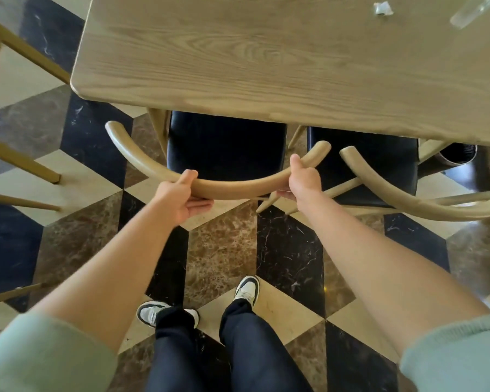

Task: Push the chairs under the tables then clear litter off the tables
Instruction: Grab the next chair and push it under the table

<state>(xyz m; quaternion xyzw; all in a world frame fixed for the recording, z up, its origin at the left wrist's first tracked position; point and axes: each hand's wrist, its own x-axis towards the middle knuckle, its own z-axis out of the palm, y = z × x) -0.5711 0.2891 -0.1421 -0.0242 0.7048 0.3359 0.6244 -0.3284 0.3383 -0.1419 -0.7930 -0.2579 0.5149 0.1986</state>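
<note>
Pale curved wooden backrest rail of the black-seated chair [232, 188] is gripped by both hands, left hand [181, 198] and right hand [301, 181] each wrapped round it. The chair-pushing step looks nearly done, seat partly under the light wooden table [238, 60]; next, probably a last shove forward. The rail's long axis runs left-right, its open curve facing the table, where crumpled white litter [382, 8] waits at the far edge.

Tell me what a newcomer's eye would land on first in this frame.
Both hands, left hand and right hand, grip the curved wooden backrest of a black-seated chair at the table edge. A crumpled scrap of litter lies on the tabletop's far right, over a bold chequered marble floor.
</note>
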